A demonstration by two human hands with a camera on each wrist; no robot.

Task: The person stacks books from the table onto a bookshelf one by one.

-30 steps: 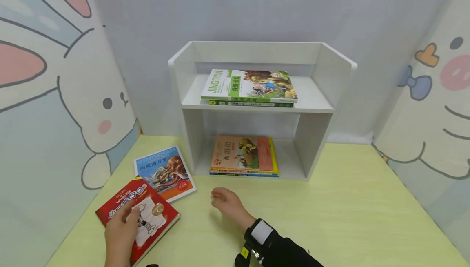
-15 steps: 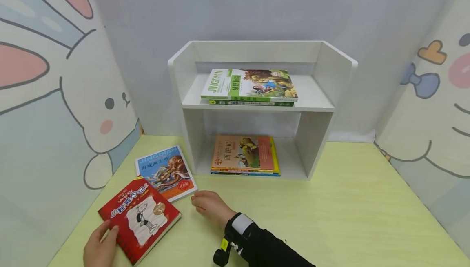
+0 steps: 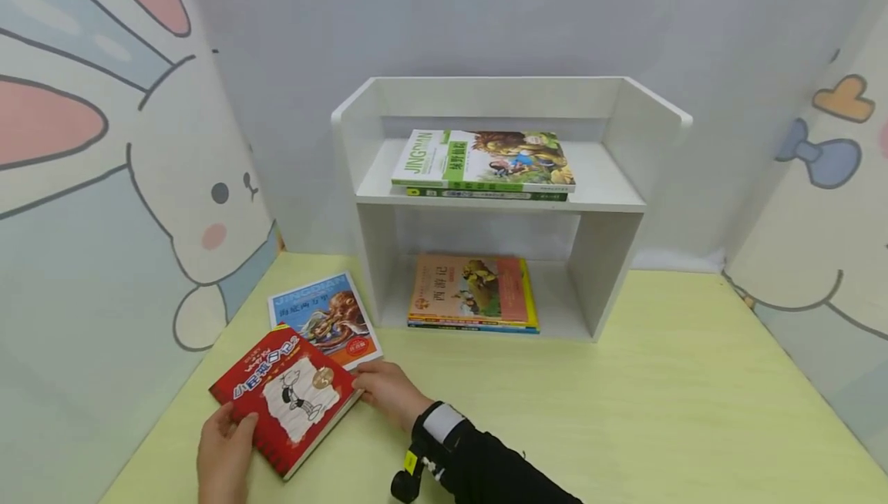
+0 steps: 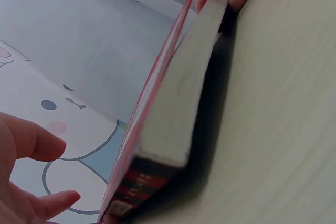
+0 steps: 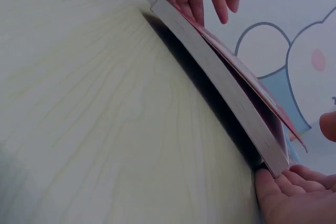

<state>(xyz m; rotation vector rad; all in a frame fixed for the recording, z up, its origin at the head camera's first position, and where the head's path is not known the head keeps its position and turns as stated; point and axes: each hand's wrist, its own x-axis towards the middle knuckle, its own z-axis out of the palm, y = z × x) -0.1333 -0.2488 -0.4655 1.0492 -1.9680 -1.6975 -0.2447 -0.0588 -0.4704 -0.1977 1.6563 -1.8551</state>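
Note:
A red hardcover book [image 3: 291, 404] with a cartoon figure lies at an angle, partly over a blue book [image 3: 336, 319] with an octopus picture. At its spine side, my left hand [image 3: 223, 450] touches the edge; the left wrist view shows thumb and forefinger spread apart. My right hand [image 3: 391, 394] is at the opposite side, fingertips meeting the page edge near the corner. The right wrist view has these fingers [image 5: 294, 187] partly beneath the book, the thumb held away. A dark gap shows under the red book, and its cover stands slightly off the pages.
Behind stands a white two-level shelf [image 3: 610, 257]. Its upper level bears stacked books [image 3: 486, 161], green-edged; a stack with an orange cover [image 3: 472, 288] lies on the lower one. A rabbit-printed panel [image 3: 229, 242] borders the yellow-green table [image 3: 624, 411] on the left.
My right hand has moved left until it touches the red book's right side. My left hand drew back from the cover to the spine edge. The head view has shifted slightly.

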